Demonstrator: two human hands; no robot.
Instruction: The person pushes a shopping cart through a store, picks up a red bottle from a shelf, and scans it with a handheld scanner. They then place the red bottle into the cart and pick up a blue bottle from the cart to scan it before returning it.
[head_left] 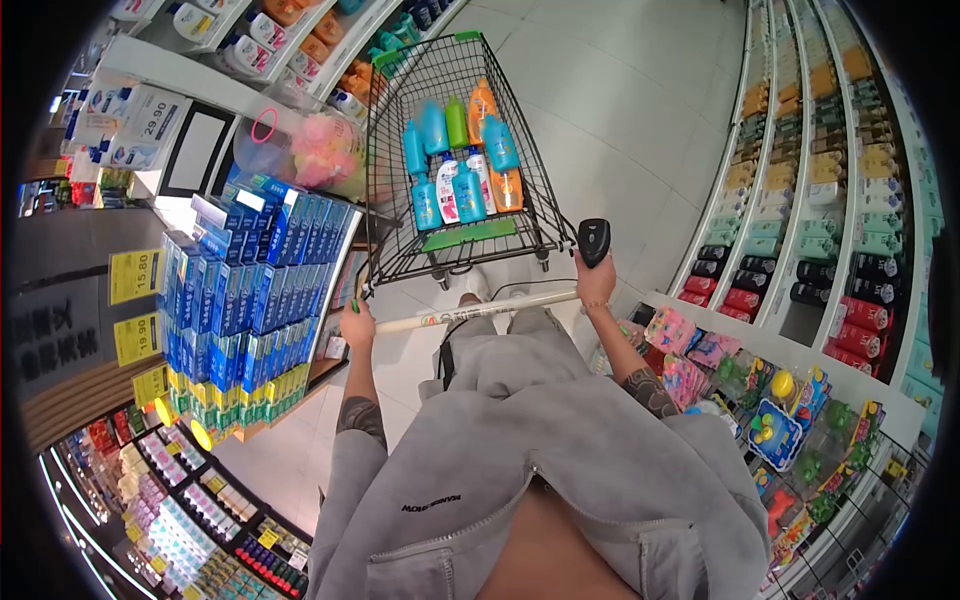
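A wire shopping cart (455,145) with green trim stands in front of me, its pale handle bar (475,312) running across between my hands. My left hand (357,324) is wrapped round the bar's left end. At the right end my right hand (597,280) is closed round the bar, just below a black handheld device (593,242) whose mounting is hidden. Inside the cart lie several bottles: blue ones (467,193), a green one (457,122), orange ones (507,188) and white ones (447,190).
Stacked blue boxes (235,290) stand close on the left. Bottle shelves (810,200) line the right side, with hanging toys (775,435) below them. Pink puffs (325,150) sit beside the cart's left side. Tiled floor (620,120) stretches ahead.
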